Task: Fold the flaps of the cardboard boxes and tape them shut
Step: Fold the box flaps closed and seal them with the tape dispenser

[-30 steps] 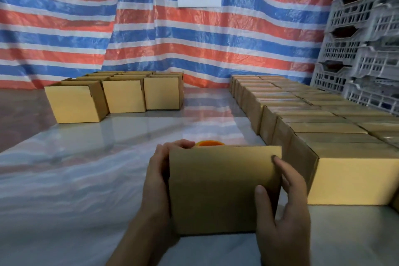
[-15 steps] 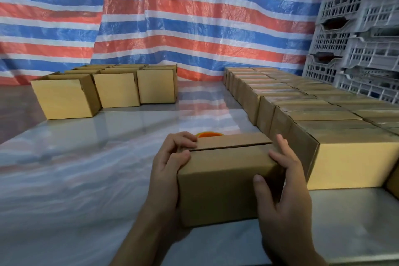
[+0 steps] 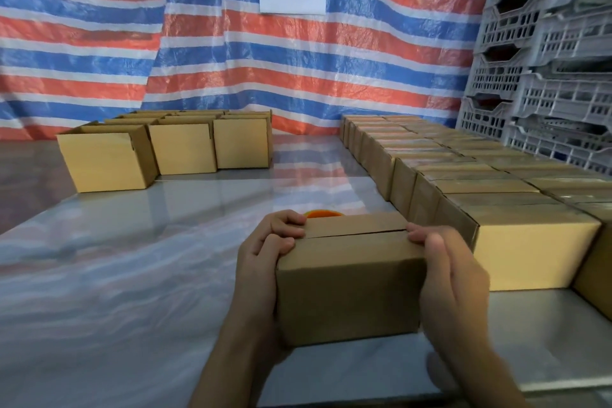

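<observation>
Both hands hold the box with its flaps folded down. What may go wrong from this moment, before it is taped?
1. The seam between the flaps shows no tape; only the left hand and right hand press them down. If one hand lets go, the flaps may spring up.
2. The orange roll, probably the tape, sits behind the box, mostly hidden. Reaching over may push the box or knock the roll away.

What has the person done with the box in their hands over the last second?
The top of the box has come into view, its two flaps down and meeting along a seam; a second ago only one flat face showed. The left hand and right hand have curled their fingers over the top edges at either end. The orange tape roll behind it and the open boxes stayed put.
</observation>
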